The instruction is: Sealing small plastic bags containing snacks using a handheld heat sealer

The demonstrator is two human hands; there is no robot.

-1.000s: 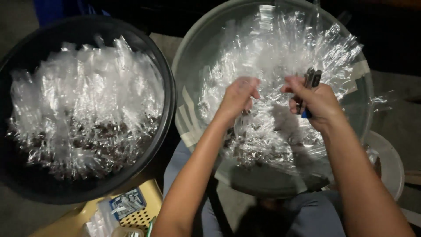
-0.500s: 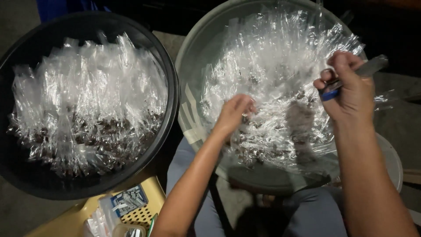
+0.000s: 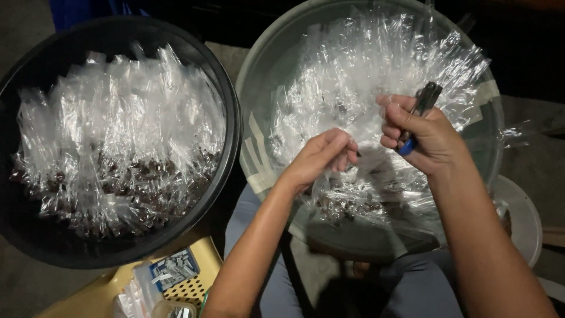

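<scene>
A: Changed from half a second back?
B: Right hand [image 3: 426, 138] lowered from two o'clock toward centre, fist closed around a dark stapler [image 3: 419, 115] with a blue end. Left hand [image 3: 321, 156] lifted slightly, fingertips pinched on a clear plastic bag [image 3: 359, 176].

A: Where exactly?
B: Over the grey basin [image 3: 250, 106], at three o'clock of the black basin [image 3: 226, 88].

A: Surface, room?
B: Dim concrete floor [image 3: 23, 288]; yellow perforated basket [image 3: 188, 282] at seven o'clock, white bowl [image 3: 524, 218] at four.

A: Counts?
B: Two basins, two hands, one stapler; filled bags too many to count.
</scene>
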